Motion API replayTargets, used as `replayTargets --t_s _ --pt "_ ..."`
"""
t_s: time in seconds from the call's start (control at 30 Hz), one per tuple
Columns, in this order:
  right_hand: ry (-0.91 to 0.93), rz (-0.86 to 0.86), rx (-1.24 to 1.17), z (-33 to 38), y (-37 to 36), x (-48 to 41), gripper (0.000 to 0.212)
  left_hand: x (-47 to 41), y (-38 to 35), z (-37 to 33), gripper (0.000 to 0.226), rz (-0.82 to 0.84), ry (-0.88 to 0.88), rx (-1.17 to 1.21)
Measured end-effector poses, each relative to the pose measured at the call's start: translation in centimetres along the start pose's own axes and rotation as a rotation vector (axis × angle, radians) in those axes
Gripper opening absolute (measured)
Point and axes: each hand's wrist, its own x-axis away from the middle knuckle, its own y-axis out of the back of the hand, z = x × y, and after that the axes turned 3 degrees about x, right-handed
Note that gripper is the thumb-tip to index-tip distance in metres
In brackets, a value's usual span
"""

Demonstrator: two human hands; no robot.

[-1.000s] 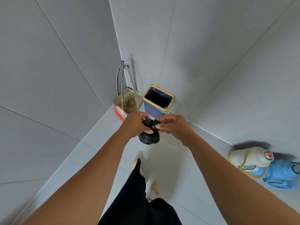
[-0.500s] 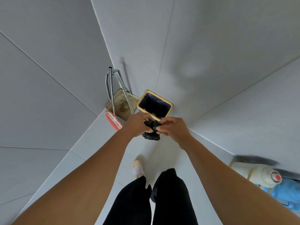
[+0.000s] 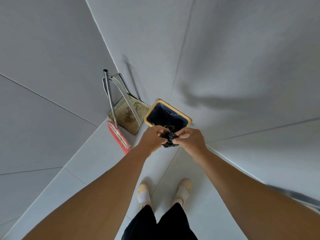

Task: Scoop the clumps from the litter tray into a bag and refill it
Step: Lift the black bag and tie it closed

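At the left, the broom [image 3: 119, 137] and the dustpan [image 3: 128, 115] are leaning in the corner. My left hand [image 3: 152, 137] is pinching one side of the small black bag [image 3: 168, 137] and my right hand [image 3: 190, 141] the other side, with the fingers [image 3: 180, 136] of both curled on the plastic. I am holding the bag in the air, just before the open bin [image 3: 174, 110]. I think I am tying its neck, so the scooping seems done. Next I should tighten the knot, drop the bag in the bin, then refill the tray, which is not in view.
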Motion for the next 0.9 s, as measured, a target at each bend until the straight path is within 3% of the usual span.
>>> replayTargets --t_s 0.5,0.63,0.9 --pt "0.032 -0.061 0.121 -3.0 -2.7 -14.2 0.019 -13.2 -2.2 2.2 0.041 -0.022 0.139 0.338" --pt "0.0 -0.049 0.099 -2.8 -2.5 -15.0 0.012 -13.8 -2.0 2.2 0.043 -0.052 0.097 0.317" --pt "0.027 0.013 0.099 -0.1 -0.9 -12.2 0.013 -10.3 0.4 0.5 0.025 -0.074 0.108 0.366"
